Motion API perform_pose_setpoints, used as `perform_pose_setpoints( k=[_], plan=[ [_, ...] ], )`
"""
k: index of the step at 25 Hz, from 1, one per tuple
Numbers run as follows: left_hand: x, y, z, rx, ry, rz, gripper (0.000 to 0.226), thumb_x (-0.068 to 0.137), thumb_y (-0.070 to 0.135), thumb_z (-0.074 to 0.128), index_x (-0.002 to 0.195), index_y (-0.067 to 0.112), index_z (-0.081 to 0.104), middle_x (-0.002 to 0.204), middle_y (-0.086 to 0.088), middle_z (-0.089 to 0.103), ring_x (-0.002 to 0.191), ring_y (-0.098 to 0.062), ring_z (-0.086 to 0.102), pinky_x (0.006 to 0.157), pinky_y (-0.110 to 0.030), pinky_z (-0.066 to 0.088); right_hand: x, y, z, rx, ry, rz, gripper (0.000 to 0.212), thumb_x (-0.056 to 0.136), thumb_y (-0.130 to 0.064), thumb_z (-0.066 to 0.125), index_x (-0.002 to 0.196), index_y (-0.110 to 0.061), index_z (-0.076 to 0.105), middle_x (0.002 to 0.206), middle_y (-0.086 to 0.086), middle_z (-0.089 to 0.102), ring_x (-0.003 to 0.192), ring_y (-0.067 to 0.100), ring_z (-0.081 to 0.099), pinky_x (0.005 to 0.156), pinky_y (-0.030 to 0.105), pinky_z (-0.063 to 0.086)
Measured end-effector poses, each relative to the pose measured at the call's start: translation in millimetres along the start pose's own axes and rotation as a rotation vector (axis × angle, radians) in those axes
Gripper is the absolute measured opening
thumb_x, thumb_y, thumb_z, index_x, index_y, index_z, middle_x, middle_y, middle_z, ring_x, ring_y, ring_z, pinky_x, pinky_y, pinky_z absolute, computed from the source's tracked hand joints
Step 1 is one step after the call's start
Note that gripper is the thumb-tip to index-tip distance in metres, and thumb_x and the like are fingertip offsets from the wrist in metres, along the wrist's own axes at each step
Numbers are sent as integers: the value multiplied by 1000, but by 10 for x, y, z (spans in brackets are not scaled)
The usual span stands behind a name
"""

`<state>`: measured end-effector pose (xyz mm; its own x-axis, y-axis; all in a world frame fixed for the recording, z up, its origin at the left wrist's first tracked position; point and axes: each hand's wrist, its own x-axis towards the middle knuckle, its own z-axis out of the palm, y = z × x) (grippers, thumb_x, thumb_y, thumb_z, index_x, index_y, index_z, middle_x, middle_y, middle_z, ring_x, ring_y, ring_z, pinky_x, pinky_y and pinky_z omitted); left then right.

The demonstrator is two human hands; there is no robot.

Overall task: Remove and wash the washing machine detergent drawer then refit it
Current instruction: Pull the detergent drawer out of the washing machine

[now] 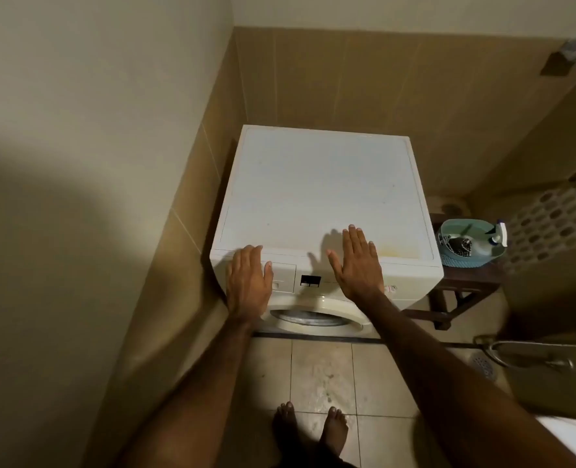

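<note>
A white front-loading washing machine (320, 190) stands in the corner of a tiled room. Its detergent drawer (285, 276) sits shut in the top left of the front panel, beside a small dark display (310, 281). My left hand (247, 282) hovers flat over the drawer's left part, fingers together, holding nothing. My right hand (357, 261) is spread flat over the front edge of the machine's top, to the right of the display, also holding nothing. The round door (313, 315) shows below the panel.
A teal basket (470, 243) with a spray bottle stands on a dark wooden stool (462, 288) right of the machine. A metal bucket (546, 373) and a floor drain (484, 366) are at the right. My bare feet stand on the beige floor tiles (320, 366).
</note>
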<state>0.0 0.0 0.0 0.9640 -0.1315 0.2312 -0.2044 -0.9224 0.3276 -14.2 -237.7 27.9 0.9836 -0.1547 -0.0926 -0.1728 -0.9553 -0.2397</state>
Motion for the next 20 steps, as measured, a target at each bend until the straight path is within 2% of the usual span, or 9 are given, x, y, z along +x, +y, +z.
perform_pose_setpoints(
  k=[2, 4, 6, 7, 10, 15, 17, 20],
  plan=[
    [-128, -148, 110, -215, 25, -198, 32, 102, 25, 59, 128, 7, 64, 125, -12, 67, 119, -31, 60, 95, -42, 51, 40, -13, 84, -24, -75, -12, 75, 109, -57, 18, 166, -9, 5, 175, 8, -2, 162, 21, -3, 132, 43, 5],
    [-360, -291, 260, -470, -73, -523, 31, 103, 29, 62, 125, 8, 64, 121, -11, 69, 114, -31, 63, 85, -37, 51, 73, -1, 195, -50, -150, -36, 78, 108, -59, 18, 166, -10, -1, 175, 7, -6, 162, 21, -6, 132, 43, 5],
    [-387, -409, 383, -863, -244, -898, 42, 104, 40, 61, 133, 9, 61, 123, -13, 70, 115, -34, 66, 88, -43, 56, 122, -33, 286, -102, -197, -91, 82, 107, -61, 22, 166, -11, -5, 175, 7, -10, 162, 22, -7, 132, 44, 6],
    [-386, -461, 437, -1050, -294, -1004, 47, 103, 43, 62, 136, 10, 59, 125, -14, 69, 116, -33, 66, 92, -47, 58, 140, -33, 322, -126, -216, -125, 84, 107, -62, 26, 166, -11, -7, 174, 7, -12, 162, 24, -7, 132, 45, 7],
    [-390, -536, 546, -1359, -350, -1059, 60, 101, 50, 62, 148, 16, 52, 139, -14, 61, 129, -31, 61, 105, -52, 54, 157, -13, 417, -213, -250, -208, 93, 104, -60, 43, 166, -12, -9, 174, 9, -16, 162, 27, -6, 130, 48, 10],
    [-161, -514, 702, -1680, -350, -1128, 55, 106, 43, 54, 157, 27, 41, 164, -18, 39, 148, -33, 43, 115, -47, 43, 128, -8, 605, -368, -246, -217, 106, 99, -59, 53, 164, -10, -15, 171, 14, -24, 161, 33, -12, 130, 53, 9],
    [-32, -490, 735, -1789, -280, -1191, 60, 102, 42, 60, 157, 26, 42, 167, -20, 30, 152, -36, 36, 120, -49, 39, 125, -25, 672, -401, -231, -199, 114, 95, -62, 57, 163, -9, -18, 170, 16, -26, 160, 35, -14, 130, 55, 8],
    [125, -443, 759, -1883, -224, -1213, 79, 83, 43, 77, 153, 25, 46, 169, -19, 24, 156, -40, 27, 120, -51, 39, 109, -37, 746, -423, -207, -174, 123, 90, -65, 61, 162, -8, -22, 169, 18, -28, 159, 37, -17, 129, 57, 8]
  ],
)
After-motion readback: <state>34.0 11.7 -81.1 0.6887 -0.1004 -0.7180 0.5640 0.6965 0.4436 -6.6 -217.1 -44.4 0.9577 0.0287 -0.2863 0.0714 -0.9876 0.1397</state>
